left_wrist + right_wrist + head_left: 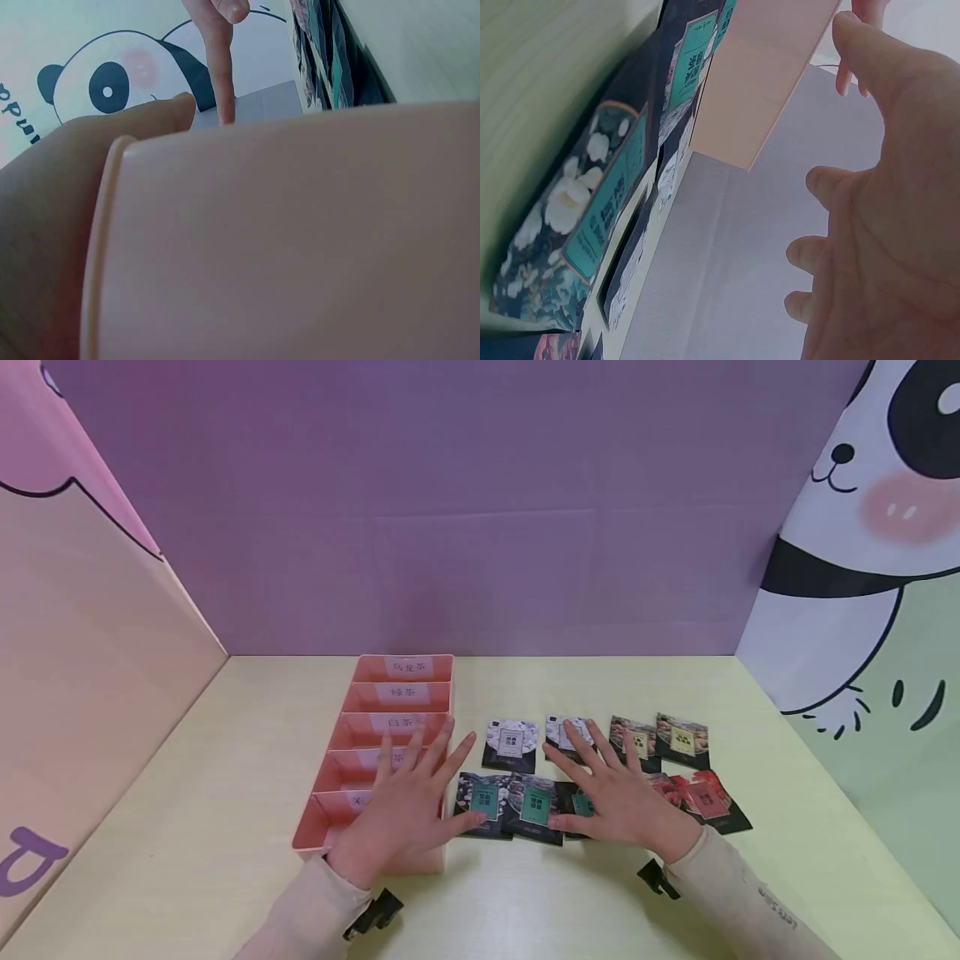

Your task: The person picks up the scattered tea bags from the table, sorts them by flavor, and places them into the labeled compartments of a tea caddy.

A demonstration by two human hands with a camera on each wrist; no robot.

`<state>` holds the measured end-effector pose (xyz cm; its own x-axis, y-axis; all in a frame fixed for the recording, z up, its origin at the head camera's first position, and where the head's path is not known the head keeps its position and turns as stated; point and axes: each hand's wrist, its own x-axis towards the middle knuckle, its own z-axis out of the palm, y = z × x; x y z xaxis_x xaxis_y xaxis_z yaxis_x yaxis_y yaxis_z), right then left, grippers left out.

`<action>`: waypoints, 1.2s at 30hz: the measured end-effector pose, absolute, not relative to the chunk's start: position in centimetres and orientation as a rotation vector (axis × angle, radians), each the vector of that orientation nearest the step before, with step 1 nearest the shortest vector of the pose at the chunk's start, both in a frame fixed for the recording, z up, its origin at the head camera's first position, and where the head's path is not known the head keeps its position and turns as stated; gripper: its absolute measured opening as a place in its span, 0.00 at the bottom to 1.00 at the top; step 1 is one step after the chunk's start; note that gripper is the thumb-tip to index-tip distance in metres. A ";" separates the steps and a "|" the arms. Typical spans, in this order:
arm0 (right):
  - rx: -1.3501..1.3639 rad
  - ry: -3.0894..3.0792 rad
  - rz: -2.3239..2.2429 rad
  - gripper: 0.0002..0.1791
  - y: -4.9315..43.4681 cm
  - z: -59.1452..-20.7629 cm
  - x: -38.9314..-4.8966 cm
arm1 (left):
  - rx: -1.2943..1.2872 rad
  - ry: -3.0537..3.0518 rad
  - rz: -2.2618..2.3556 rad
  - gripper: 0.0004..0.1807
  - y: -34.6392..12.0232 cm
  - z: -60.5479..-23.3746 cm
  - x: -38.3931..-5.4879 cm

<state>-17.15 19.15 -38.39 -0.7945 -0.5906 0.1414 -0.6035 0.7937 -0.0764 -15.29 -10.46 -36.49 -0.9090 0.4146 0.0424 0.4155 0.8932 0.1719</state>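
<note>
My left hand [405, 814] spreads its fingers above the near part of a pink box [442, 860] divided into several labelled compartments. Its thumb reaches over a tea packet with a teal label [483, 802]; nothing is held. The right hand [618, 797], fingers also spread and holding nothing, hovers over several dark tea packets. Under and beside it lie other teal-labelled packets [535, 807] and red-labelled packets [708, 802], partly hidden by the hand. In the right wrist view a teal-labelled packet [604, 210] with white flowers lies below the palm [900, 225].
Behind the front packets lie white-labelled packets [511, 745] and yellow-labelled packets [682, 742]. The pale table [187, 793] meets a purple back panel [480, 568]. A panda-printed panel [840, 627] stands at the right, a pink and beige one [82, 610] at the left.
</note>
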 end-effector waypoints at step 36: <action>0.732 -3.059 0.196 0.32 33.2 -37.0 -23.5 | -0.718 -2.442 -1.492 0.64 -25.3 -40.0 -12.7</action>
